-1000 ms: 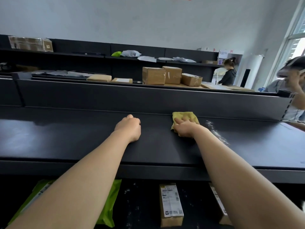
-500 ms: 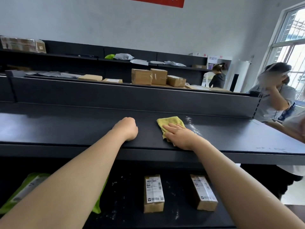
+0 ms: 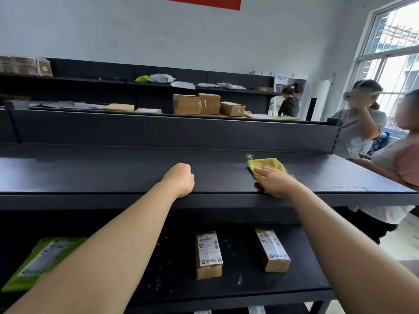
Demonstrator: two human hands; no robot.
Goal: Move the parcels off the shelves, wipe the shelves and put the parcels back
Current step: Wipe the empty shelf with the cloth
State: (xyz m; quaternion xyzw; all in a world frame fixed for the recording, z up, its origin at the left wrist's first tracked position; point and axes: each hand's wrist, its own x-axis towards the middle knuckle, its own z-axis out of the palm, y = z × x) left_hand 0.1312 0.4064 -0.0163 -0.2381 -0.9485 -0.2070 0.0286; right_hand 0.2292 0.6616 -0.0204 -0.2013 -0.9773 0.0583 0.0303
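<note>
Far left, lower black metal shelf: flat green plastic mailer bag, lying label-up. Judged light, soft and slippery; best lifted by an edge or from beneath.

Centre, on upper black metal shelf: left hand, fingers clenched into a fist, grasping nothing, resting near the front edge.

Below it, on the lower shelf: small oblong brown cardboard parcel with white label, lying flat; second cardboard parcel of like kind to its right, apart from the first. White specks scattered around both. Judged light and stiff; to be gripped across the long sides.

Right of centre, upper shelf: crumpled yellow cloth, soft and limp, pinned under right hand, fingers extended and pressing flat, not curled round it. Patch of white dust just behind the cloth.

Contents of lower shelf: mailer bag and both parcels. Judged stage: wiping of upper shelf under way; lower shelf not yet emptied.
</note>
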